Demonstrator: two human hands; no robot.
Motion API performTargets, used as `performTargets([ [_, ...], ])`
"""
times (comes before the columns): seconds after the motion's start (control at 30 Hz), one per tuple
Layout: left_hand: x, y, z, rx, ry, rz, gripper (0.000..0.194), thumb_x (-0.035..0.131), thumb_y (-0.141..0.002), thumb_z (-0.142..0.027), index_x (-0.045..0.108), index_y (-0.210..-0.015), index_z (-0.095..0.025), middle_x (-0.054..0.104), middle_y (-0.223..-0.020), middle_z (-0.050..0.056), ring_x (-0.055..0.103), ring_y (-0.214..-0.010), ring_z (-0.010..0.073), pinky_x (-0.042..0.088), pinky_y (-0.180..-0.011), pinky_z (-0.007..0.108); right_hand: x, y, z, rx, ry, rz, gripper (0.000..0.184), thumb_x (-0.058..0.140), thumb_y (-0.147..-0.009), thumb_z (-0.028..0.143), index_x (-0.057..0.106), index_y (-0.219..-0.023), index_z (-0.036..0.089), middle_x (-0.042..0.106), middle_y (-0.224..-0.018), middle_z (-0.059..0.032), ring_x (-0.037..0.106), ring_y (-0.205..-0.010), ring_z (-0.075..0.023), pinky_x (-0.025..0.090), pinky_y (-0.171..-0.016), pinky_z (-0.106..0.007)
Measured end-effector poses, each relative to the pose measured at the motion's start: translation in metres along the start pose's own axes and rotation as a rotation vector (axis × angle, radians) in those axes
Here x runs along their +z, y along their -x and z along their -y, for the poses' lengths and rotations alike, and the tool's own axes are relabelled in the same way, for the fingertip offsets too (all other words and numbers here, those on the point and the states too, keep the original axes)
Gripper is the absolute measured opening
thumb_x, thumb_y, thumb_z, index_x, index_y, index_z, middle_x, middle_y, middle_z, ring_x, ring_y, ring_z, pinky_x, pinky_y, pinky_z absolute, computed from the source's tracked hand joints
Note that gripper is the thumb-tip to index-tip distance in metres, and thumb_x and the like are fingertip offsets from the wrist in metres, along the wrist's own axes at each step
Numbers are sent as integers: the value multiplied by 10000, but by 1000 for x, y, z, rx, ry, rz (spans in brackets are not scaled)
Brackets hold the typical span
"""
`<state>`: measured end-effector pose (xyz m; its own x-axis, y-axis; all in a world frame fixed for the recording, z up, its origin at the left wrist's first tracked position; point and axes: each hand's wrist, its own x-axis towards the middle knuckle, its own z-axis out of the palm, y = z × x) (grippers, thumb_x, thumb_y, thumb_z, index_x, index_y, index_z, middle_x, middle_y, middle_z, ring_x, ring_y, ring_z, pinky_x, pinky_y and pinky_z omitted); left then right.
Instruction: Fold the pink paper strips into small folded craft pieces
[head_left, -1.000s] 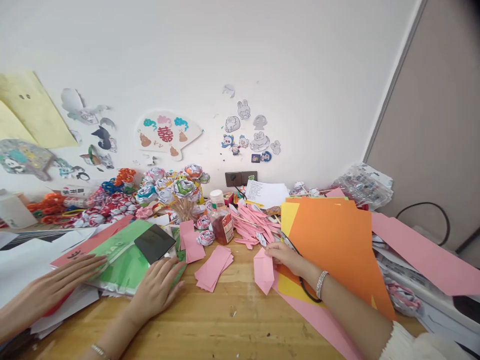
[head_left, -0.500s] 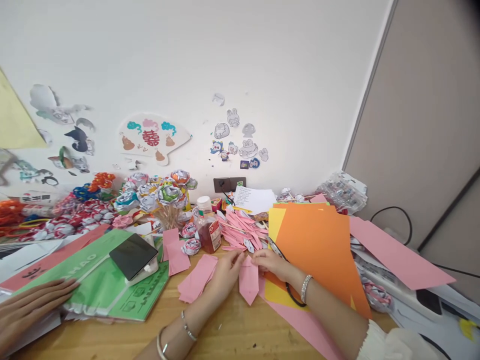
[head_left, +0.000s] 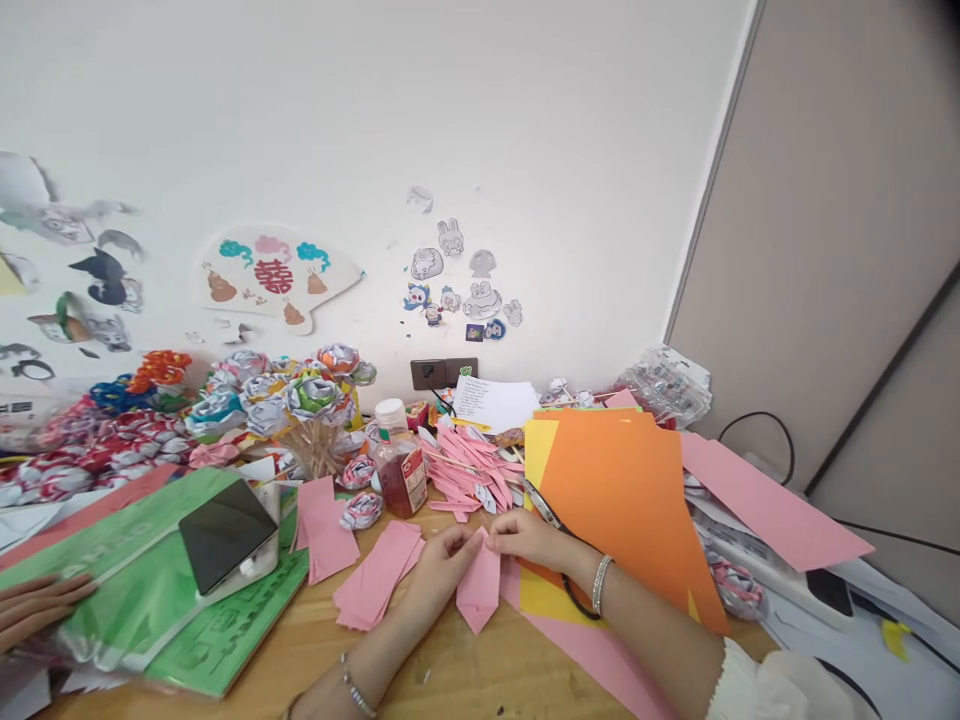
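Observation:
A small pink paper piece [head_left: 479, 590], pointed at its near end, is pinched near its far end by both hands. My left hand [head_left: 445, 562] grips its left edge between thumb and finger. On the opposite edge my right hand [head_left: 525, 537] is closed, fingertips on the paper's upper corner. Left of my left hand lies a stack of pink paper rectangles [head_left: 375, 580], with another pink stack [head_left: 328, 530] behind it. Beyond my hands is a pile of folded pink paper strips [head_left: 472, 465]. Close to my right wrist lie orange sheets [head_left: 615, 510] over yellow ones.
A bottle of red liquid [head_left: 401, 475] stands behind the pink stacks. Paper flowers on sticks [head_left: 307, 400] rise at the back left. A dark phone [head_left: 227, 535] rests on a green packet [head_left: 142, 590], where another person's hand [head_left: 41, 608] lies. A long pink sheet [head_left: 780, 500] is at the right.
The view has shifted a little to the right, so things sit further left. Both hands still pinch the pink paper, its top now drawn narrower between the fingertips. The other person's hand shows less.

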<state>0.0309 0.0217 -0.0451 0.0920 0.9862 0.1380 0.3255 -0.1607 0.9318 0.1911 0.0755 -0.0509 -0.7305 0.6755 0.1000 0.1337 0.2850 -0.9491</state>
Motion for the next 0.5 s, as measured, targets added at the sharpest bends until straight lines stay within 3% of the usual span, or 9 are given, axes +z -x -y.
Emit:
performTargets([
  [0.3,1,0,1,11,0,-30,361,511,-705,-481,473,-520,-174,418,-503,-55,387,-505,115,300,-487,221,1,1,0,-31,110,5,378,472,-786,360,276,-518,179,244,-522,63,223,-503,-74,178,-467,-223],
  [0.5,0,1,0,14,39,21,310,524,-701,-454,558,-621,-156,531,-587,-17,471,-573,139,363,-541,235,2,1,4,-70,181,-1,395,484,-788,344,255,-513,175,253,-533,60,239,-524,-77,192,-487,-221],
])
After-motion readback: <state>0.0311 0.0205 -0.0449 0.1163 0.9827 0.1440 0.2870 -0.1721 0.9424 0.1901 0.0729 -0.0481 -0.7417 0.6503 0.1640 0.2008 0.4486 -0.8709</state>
